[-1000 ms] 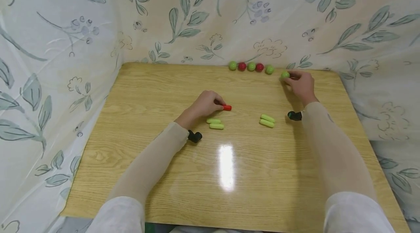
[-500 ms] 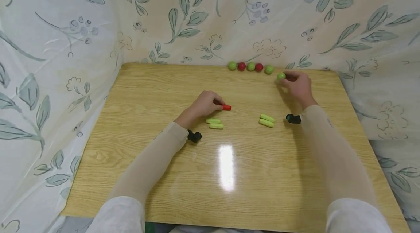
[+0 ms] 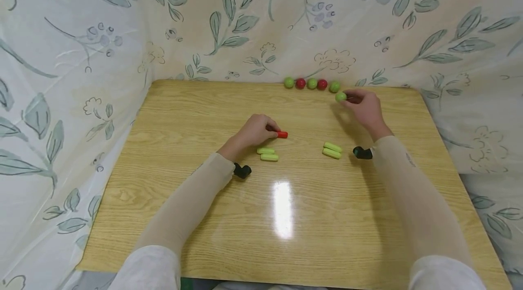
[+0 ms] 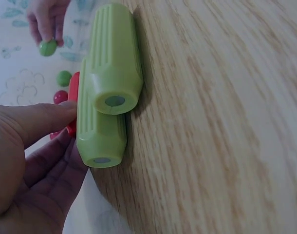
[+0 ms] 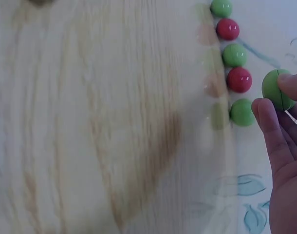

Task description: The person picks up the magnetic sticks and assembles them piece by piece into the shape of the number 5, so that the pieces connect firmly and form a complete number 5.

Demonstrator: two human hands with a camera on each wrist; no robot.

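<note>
My left hand (image 3: 255,130) pinches a small red stick (image 3: 282,135) between thumb and fingers, low over the table; the fingers hide part of it. Two light green ribbed sticks (image 4: 114,63), with grey discs in their ends, lie side by side close to that hand. At the back right, my right hand (image 3: 365,108) pinches a green ball (image 5: 277,90) with a seam line, between thumb and fingertips, above the tabletop. It hovers near the right end of a row of balls, beside the last green ball (image 3: 334,86).
Along the table's back edge the row alternates green and red, including a red ball (image 3: 300,83). Another pair of light green sticks (image 3: 332,153) lies right of centre on the wooden table (image 3: 318,235). Patterned cloth (image 3: 245,31) hangs behind it and at the sides.
The right hand has moved left with the green ball, toward the end of the row. My left hand stays in place, holding the red stick.
</note>
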